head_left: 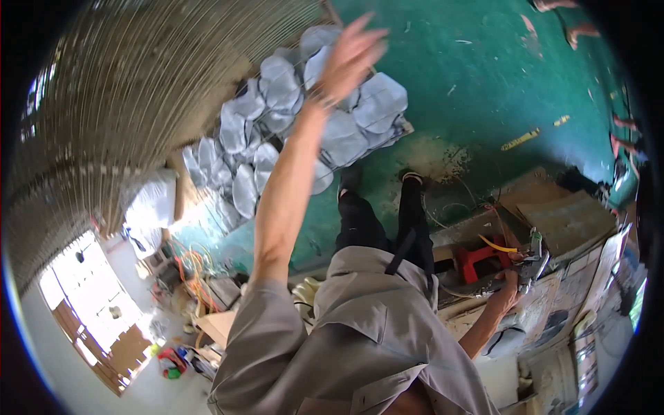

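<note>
My left hand [351, 59] is stretched out over a group of grey padded, seat-like pieces [342, 138], its fingers apart and slightly blurred. It holds nothing that I can see. On the right side, my right hand [508, 290] is closed around a silver metal hand tool [531, 268]; the tool's exact kind is not clear. Close to it runs a yellow hose [496, 245], though its join to the tool is hard to make out. A red plastic piece [476, 263] lies just left of the right hand, on the cluttered worktop.
Beside my legs on the right runs a worn bench [546, 290] with cardboard [574, 218]. A wall of thin slats [138, 90] rises at the left. Orange hoses [197, 266] tangle on the green floor [456, 83]. Parts of other people show at the far right edge.
</note>
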`<state>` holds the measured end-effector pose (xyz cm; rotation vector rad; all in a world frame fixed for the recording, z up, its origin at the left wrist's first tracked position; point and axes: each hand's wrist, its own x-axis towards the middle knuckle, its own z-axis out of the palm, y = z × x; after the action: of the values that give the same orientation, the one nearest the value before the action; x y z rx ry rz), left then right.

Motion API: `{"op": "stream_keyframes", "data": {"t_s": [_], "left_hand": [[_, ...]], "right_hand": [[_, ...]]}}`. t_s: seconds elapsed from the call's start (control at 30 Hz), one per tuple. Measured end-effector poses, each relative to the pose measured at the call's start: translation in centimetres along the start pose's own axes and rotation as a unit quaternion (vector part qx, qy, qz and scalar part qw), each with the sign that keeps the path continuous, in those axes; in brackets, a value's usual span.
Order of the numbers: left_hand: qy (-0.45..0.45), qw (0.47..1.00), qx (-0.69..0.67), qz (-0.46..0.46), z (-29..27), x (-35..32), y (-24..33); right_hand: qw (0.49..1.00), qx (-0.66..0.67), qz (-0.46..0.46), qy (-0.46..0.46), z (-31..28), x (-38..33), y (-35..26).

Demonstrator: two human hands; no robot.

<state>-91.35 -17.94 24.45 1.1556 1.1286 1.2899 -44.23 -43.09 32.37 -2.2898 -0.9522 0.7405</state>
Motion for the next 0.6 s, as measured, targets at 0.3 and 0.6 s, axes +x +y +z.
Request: {"op": "stream_keyframes", "data": {"t_s": [0.3, 0.6], "left_hand": [[-0.034, 0.991, 0.125, 0.038, -4.5, -11.2, 8.2], [-0.081, 0.738, 0.376, -0.555, -28.9, -54.4, -26.8]], "right_hand": [[0.990, 0.116, -0.047, -0.069, 5.2, -11.5, 0.5], [0.978, 0.126, -0.008, -0.166, 13.4, -25.2, -1.0]]}}
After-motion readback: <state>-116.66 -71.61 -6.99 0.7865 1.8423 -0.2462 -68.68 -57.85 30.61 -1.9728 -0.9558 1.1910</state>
